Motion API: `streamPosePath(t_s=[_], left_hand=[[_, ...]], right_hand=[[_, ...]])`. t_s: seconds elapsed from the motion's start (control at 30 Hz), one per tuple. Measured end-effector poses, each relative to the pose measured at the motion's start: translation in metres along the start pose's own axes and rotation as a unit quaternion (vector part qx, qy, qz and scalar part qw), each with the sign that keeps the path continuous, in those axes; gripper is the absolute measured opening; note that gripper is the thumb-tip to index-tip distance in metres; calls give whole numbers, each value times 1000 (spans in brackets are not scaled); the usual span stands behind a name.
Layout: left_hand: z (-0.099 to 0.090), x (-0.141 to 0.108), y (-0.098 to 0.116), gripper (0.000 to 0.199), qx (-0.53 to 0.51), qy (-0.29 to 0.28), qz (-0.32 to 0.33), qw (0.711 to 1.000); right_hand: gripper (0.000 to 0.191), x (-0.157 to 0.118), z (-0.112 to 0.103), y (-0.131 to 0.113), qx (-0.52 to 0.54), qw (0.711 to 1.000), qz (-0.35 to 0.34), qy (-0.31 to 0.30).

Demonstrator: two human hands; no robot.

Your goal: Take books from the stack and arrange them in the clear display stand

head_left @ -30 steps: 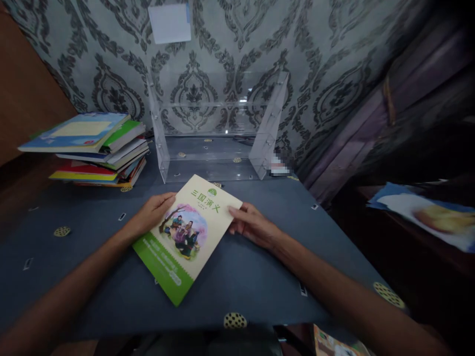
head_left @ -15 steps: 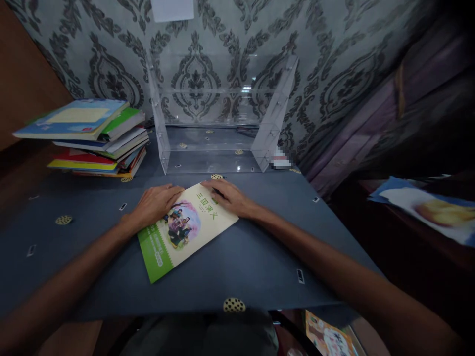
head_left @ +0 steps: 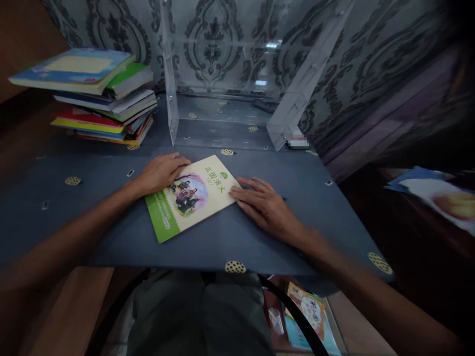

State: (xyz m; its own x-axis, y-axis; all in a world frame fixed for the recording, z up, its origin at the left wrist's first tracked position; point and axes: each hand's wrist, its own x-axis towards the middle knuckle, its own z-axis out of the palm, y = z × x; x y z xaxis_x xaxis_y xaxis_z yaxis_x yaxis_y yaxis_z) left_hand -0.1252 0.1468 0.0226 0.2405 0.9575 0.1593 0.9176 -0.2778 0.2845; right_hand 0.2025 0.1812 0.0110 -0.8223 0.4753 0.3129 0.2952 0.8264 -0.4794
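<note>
Book (head_left: pixel 196 200) lies on the table (head_left: pixel 218 254) before you, cover up.
Your left hand (head_left: pixel 163 173) rests at its far edge, fingers close together, any grip impossible to tell; your right hand (head_left: pixel 269 205), fingers slightly apart, touches its right end.

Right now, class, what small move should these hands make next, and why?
Perhaps turn the book square with the table: it lies slanted, with the left hand at its left edge and the right hand at its right.
</note>
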Motion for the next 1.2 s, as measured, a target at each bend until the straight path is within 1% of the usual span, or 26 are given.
streamPosePath(t_s=[0.07,0.13,0.23,0.3,0.37,0.43,0.47,0.5,0.57,0.7,0.8,0.87,0.9,0.97,1.03,1.13,1.2], left_hand=[[-3,-3,-7,41,-35,-9,26,999],[-6,-4,-15,40,-66,-23,40,997],[-9,-3,-25,38,-120,-41,51,991],[-11,-1,-30,37,-153,-52,54,985],[-12,0,-32,38,-177,-60,57,981],[-12,1,-33,38,-188,-63,59,978],[-12,1,-34,38,-191,-63,58,978],[-12,1,-34,38,-193,-62,55,978],[-11,0,-35,37,-198,-61,49,977],[-9,-1,-38,35,-213,-54,44,975],[-6,-3,-35,35,-200,-40,34,978],[-4,-5,-30,37,-159,-12,40,986],[-3,-6,-28,39,-133,4,45,990],[-3,-8,-23,41,-81,23,52,995],[-3,-8,-20,42,-45,24,52,997],[-3,-9,-20,42,-18,27,48,998],[-2,-10,-21,41,-4,35,47,998]], right_hand=[[35,12,5,-9,-43,998,-5,-33],[42,30,15,-18,-71,996,-7,-60],[51,63,41,-39,-75,994,-22,-81],[51,80,63,-60,-63,992,-60,-95],[49,92,82,-81,-47,985,-114,-121],[50,99,94,-95,-30,978,-151,-142],[51,102,96,-97,-23,976,-159,-148],[52,104,97,-95,-18,976,-159,-151],[51,109,92,-82,-14,979,-141,-145],[51,112,70,-31,-37,990,-78,-110],[56,101,50,2,-62,994,-20,-85],[59,88,40,15,-77,994,20,-81],[61,80,36,17,-86,992,36,-82],[63,64,32,15,-110,989,58,-80],[64,51,34,4,-145,985,70,-68],[66,38,43,-25,-186,978,70,-63],[69,34,54,-48,-186,979,42,-78]])
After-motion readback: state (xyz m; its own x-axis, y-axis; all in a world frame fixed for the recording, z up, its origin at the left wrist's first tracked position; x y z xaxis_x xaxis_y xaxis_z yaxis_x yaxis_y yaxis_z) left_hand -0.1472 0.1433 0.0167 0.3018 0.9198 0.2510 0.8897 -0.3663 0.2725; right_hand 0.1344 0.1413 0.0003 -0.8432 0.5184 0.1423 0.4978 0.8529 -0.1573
